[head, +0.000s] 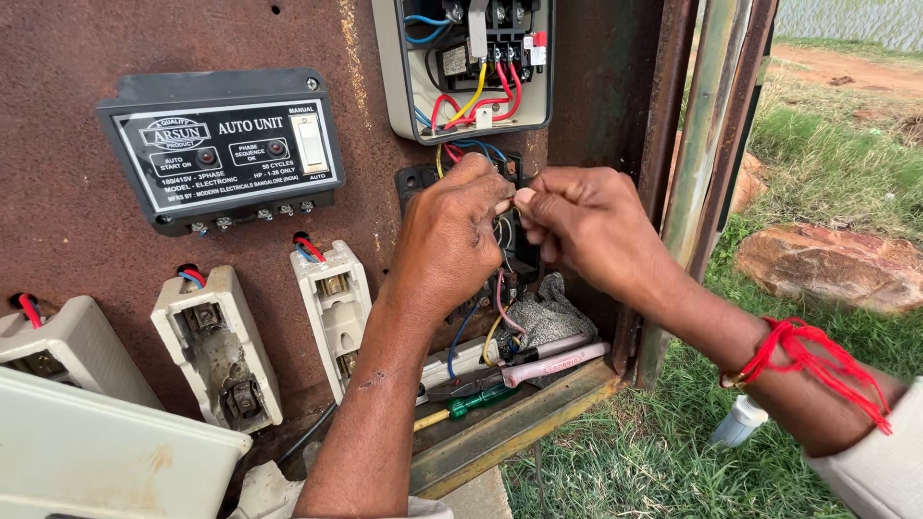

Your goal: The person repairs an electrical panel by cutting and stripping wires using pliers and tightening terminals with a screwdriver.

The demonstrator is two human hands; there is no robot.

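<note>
Both hands met at the black terminal block (pixel 415 180): left hand (pixel 450 252) and right hand (pixel 588 226) each had fingers pinched together on thin wires (pixel 503 206) inside the rusty panel box (pixel 58 221).

Black switch block (pixel 514 245) mostly hidden behind hands, fingers' (pixel 500 204) pinch perhaps wire

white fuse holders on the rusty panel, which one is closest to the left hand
The rightmost fuse holder, with red and blue wires at its top, stands just beside the left hand. The other two stand farther left.
</note>
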